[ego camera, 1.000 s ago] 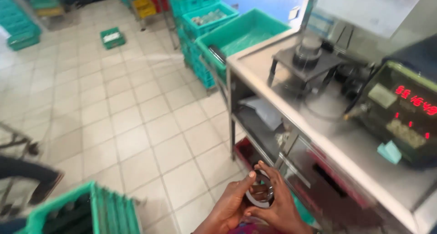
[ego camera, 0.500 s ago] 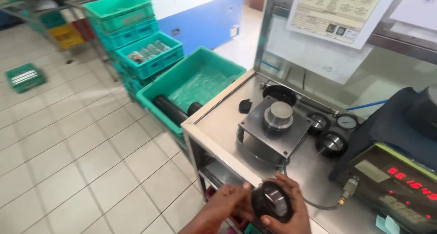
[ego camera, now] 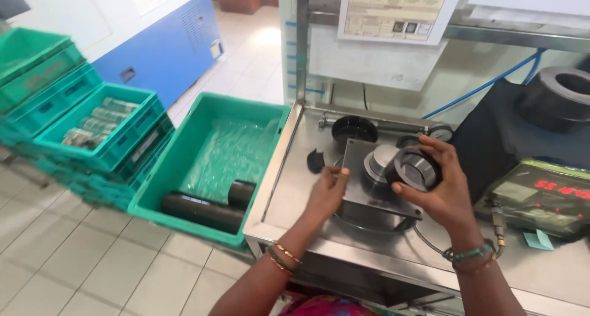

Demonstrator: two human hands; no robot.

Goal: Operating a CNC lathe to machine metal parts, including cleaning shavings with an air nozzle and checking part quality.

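My right hand [ego camera: 445,190] grips a dark metal ring [ego camera: 415,168] and holds it tilted just right of the round silver plug [ego camera: 379,160] on a steel gauge fixture [ego camera: 375,187]. My left hand [ego camera: 326,193] rests with fingers apart against the fixture plate's left edge. Both hands are over a stainless steel bench [ego camera: 295,193]. Bangles circle both wrists.
A green crate [ego camera: 203,162] with black cylinders [ego camera: 203,210] stands left of the bench, and stacked green crates [ego camera: 80,131] sit further left. A black cup [ego camera: 354,130], a pressure gauge [ego camera: 440,133], a red-digit display unit [ego camera: 544,196] and a large dark ring [ego camera: 562,94] stand on the bench.
The view has swung up from the floor to the bench. The ring, held low in both hands before, is now in my right hand at the fixture; my left hand has gone to the plate.
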